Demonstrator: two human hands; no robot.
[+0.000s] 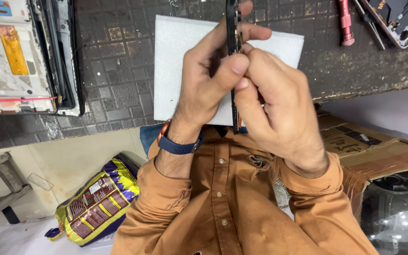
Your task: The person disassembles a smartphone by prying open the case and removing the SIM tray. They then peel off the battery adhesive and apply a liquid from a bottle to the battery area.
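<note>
Both hands hold thin dark phone frame (233, 28) edge-on above white foam pad (175, 56) on counter (114, 80). Left hand (204, 80) pinches frame; right hand (275, 104) pinches its lower edge. Step, judged: edge inspection or prying. Next needs steady grip.

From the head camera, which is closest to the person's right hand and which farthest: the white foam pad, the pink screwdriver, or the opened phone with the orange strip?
1. white foam pad: directly beneath the right hand.
2. pink screwdriver: on the bench at the upper right.
3. opened phone with the orange strip: far left of the bench.
</note>
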